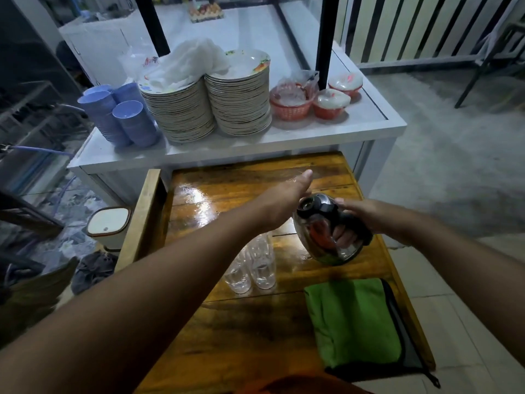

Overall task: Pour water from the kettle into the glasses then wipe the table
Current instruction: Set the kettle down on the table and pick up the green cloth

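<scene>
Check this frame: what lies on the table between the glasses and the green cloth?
Nothing; in the head view, only bare wooden table separates the glasses from the green cloth.

Single head view; looks forward-down over wooden table (255, 331); close to hands; far background possibly blurred.

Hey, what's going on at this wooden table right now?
A person's right hand grips the black handle of a steel kettle, tilted toward the clear glasses clustered on the wooden table. The left hand is stretched out open beside the kettle's lid. No stream of water is visible. A folded green cloth lies nearby, unused.
</scene>
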The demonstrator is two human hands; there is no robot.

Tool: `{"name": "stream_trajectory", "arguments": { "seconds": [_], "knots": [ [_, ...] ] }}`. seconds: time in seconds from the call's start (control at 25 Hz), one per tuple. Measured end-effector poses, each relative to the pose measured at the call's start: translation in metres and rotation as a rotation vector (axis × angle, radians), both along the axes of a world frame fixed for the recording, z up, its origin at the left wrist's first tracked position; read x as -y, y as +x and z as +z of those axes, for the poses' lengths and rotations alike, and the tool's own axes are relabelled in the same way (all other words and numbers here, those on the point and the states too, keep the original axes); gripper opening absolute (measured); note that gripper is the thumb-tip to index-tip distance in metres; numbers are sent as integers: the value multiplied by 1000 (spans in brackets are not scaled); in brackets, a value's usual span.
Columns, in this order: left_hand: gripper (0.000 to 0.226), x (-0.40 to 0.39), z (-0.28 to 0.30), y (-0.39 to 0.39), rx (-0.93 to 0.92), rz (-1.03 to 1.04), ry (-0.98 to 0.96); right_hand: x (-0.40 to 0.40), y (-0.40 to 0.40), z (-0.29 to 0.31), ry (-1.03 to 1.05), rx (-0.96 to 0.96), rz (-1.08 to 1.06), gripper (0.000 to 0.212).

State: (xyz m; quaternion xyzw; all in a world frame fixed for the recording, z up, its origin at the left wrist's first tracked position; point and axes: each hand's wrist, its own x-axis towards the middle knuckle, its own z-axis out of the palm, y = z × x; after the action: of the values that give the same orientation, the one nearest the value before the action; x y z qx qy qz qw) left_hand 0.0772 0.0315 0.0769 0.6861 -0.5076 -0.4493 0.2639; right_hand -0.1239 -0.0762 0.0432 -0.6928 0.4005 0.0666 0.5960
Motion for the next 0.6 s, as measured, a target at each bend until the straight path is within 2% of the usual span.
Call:
{"name": "stream_trajectory", "arguments": {
  "seconds": [0.08, 0.28, 0.44, 0.6],
  "knots": [
    [80, 16, -11, -17, 116, -52, 3, -5, -14, -11, 46, 54, -46, 69],
    [70, 44, -48, -50, 235, -212, 62, -8, -38, -57, 145, 139, -200, 91],
    [75, 53, -77, -56, 417, -431, 1, 2, -51, -115, 267, 186, -352, 93],
    [76, 55, -91, -56, 619, -620, -79, -6, -56, -140, 391, 271, -452, 89]
  ]
}}
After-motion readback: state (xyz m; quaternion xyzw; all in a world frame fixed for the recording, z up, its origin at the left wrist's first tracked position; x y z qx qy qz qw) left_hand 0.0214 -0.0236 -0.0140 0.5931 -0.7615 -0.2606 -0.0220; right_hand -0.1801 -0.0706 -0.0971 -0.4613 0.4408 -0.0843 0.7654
